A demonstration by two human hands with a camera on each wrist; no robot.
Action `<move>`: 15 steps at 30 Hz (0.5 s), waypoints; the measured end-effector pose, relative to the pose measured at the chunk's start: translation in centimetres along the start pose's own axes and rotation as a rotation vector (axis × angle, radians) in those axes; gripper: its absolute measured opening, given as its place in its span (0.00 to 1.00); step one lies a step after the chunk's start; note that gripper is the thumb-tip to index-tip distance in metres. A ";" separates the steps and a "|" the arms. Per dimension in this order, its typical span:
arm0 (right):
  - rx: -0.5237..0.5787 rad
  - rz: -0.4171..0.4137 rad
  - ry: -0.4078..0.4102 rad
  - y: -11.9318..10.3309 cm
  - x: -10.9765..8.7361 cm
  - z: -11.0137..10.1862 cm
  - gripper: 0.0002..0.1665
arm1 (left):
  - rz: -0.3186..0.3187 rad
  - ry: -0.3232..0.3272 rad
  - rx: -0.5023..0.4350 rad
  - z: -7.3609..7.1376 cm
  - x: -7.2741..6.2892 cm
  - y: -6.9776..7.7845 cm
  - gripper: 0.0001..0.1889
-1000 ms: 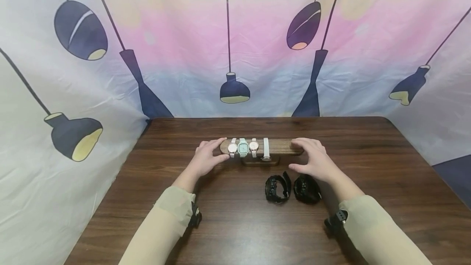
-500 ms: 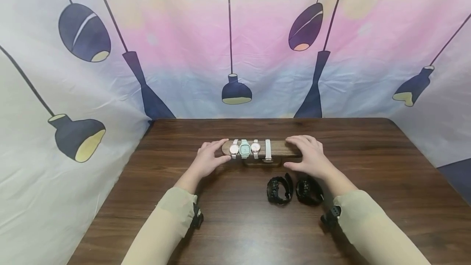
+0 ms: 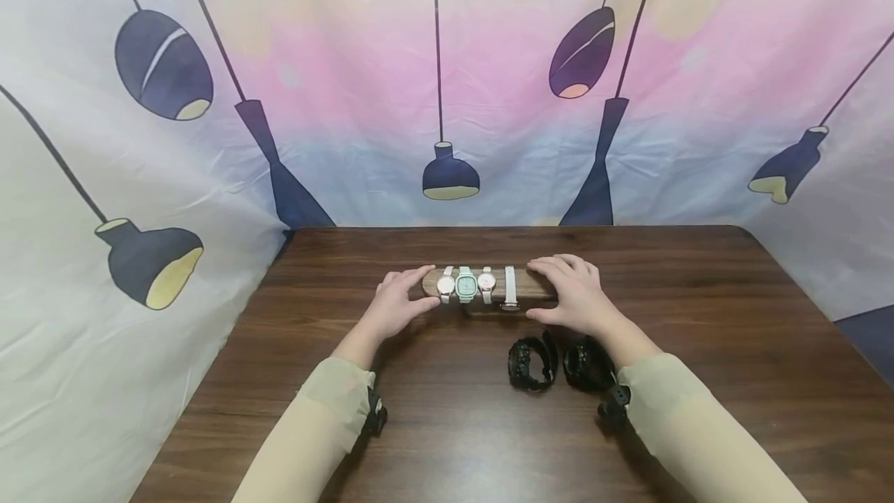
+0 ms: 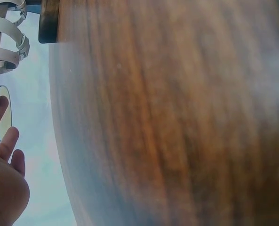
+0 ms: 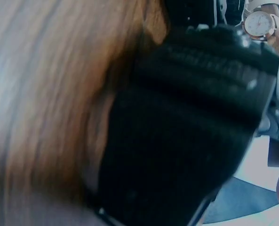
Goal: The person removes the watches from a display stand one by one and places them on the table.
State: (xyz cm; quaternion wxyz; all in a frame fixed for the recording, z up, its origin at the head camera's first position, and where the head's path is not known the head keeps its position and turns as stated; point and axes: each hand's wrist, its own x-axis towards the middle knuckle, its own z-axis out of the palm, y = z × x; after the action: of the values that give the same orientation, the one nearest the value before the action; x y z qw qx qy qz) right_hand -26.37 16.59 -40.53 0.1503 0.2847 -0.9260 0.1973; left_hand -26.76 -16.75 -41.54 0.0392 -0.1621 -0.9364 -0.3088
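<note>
A wooden bar-shaped watch stand (image 3: 532,283) is held at its left end by my left hand (image 3: 391,309), fingers behind and thumb in front. On it sit a white-strapped watch (image 3: 445,286), a mint-green square watch (image 3: 466,286), another white-strapped watch (image 3: 486,282) and a white watch (image 3: 510,286) whose face hangs low in front. My right hand (image 3: 580,300) spans the stand's right part with fingers spread, its thumb lower in front. In the left wrist view, my left hand (image 4: 7,183) is beside the stand's end.
Two black watches lie on the brown wooden table (image 3: 447,425): one black watch (image 3: 520,363) at left, another black watch (image 3: 580,363) below my right hand. Up close, a black watch (image 5: 177,132) fills the right wrist view. A lamp-printed cloth (image 3: 349,60) hangs behind.
My right hand has moved left along the stand, from its right end toward the low-hanging white watch. My left hand stays at the left end. The head view has shifted slightly.
</note>
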 end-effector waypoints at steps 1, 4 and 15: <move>0.003 -0.002 -0.002 -0.1 0.1 0.0 0.45 | 0.001 0.002 0.001 0.0 0.0 0.0 0.33; 0.006 -0.008 -0.009 -0.2 0.2 0.1 0.45 | 0.003 0.010 0.002 0.1 0.0 -0.1 0.32; -0.039 -0.008 -0.041 -1.0 0.8 0.2 0.46 | 0.009 0.010 0.001 0.1 -0.1 -0.1 0.32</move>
State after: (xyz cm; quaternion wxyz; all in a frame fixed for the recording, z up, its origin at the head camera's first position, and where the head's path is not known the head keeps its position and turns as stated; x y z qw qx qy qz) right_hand -26.47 15.33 -40.12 0.1377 0.2891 -0.9314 0.1729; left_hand -26.73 -16.83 -41.70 0.0452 -0.1648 -0.9356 -0.3088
